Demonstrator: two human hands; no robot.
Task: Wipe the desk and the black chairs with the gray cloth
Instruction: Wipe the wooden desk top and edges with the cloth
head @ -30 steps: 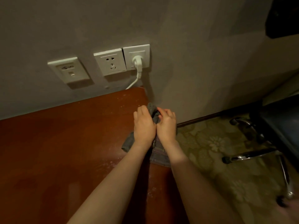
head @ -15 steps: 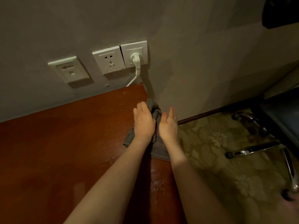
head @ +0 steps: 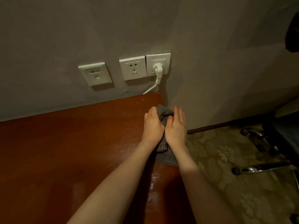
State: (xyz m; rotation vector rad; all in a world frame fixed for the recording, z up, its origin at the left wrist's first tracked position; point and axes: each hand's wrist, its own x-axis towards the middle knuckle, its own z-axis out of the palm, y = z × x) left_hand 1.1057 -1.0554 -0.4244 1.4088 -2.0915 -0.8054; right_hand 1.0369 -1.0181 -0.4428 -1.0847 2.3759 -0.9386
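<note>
Gripping bunched gray cloth (head: 165, 112) w/ left hand (head: 153, 126).

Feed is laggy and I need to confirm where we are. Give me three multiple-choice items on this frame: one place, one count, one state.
1. Where is the gray cloth? A) far right corner of the desk B) chair seat C) carpet
2. How many white wall plates hang above the desk? A) one B) three C) five
3. The rightmost plate is A) empty B) taped over C) holding a white plug
Answers: 1 A, the left hand grips it there; 2 B, three sit side by side; 3 C, the plug sits in it.
</note>
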